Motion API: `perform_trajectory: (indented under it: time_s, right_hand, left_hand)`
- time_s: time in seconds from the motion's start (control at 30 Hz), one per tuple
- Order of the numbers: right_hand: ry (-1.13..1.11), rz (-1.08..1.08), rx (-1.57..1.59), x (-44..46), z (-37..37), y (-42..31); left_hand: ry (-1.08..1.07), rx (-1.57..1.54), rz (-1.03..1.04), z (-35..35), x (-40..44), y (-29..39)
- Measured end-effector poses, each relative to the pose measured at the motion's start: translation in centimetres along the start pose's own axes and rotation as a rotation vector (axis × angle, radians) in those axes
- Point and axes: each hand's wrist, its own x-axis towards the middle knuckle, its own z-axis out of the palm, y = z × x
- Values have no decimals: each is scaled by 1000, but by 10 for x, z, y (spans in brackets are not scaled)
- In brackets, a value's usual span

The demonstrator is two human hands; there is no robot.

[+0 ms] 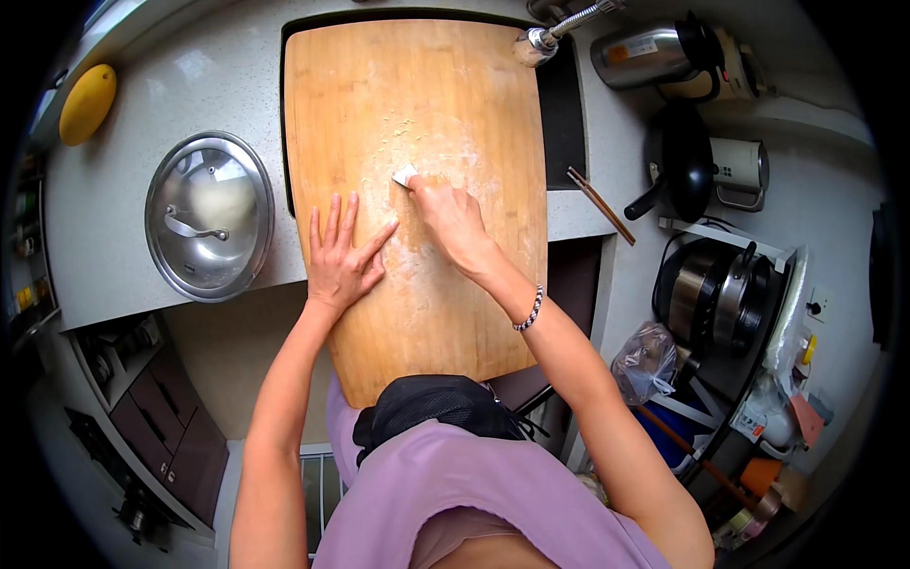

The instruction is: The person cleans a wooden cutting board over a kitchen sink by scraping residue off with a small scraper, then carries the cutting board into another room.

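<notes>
A large wooden board (pixel 445 332) lies across the sink and reaches toward my waist. My left hand (pixel 343 264) rests flat on its left side, fingers spread, holding nothing. My right hand (pixel 449 220) is closed around a small flat scraper (pixel 404 174), whose pale blade meets the wood near the middle; its handle is hidden in my fist. White flour smears and yellowish crumbs (pixel 398 131) dot the surface around and beyond the blade. Left of the board, a pot or bowl under a glass lid (pixel 180 261) contains a pale rounded lump (pixel 220 201).
A faucet (pixel 536 45) overhangs the board's far right corner. Chopsticks (pixel 603 206) lie on the right counter, near a black pan (pixel 684 156) and a steel kettle (pixel 645 55). At the far left sits a yellow mango-like fruit (pixel 87 104). A shelf with pots (pixel 706 294) stands right.
</notes>
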Motion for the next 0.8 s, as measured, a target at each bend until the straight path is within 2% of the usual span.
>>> perform_trajectory:
  time_s: [0.17,0.23,0.37,0.43,0.47,0.53,0.67,0.8]
  right_hand:
    - [-1,5,10,4,-3,1]
    - [-41,-89,-19,19,-12,7]
    - [-8,-143,-34,38,-7,9]
    - [142,-83,223,32,-11,8]
    - [144,-95,221,28,-16,7]
    - [87,122,197,6,-20,2]
    - [6,178,84,-10,-10,0]
    - [-4,134,53,-2,-10,-1]
  left_hand:
    - [-11,22,-13,1,-2,0]
    - [-5,32,-10,1,-1,0]
    - [10,29,-12,1,-1,-1]
    - [12,19,-7,2,0,-3]
    - [21,24,-13,2,2,-5]
    - [38,17,-8,4,-1,-5]
    - [2,20,-8,2,0,-3]
    - [2,21,-5,2,-2,-4]
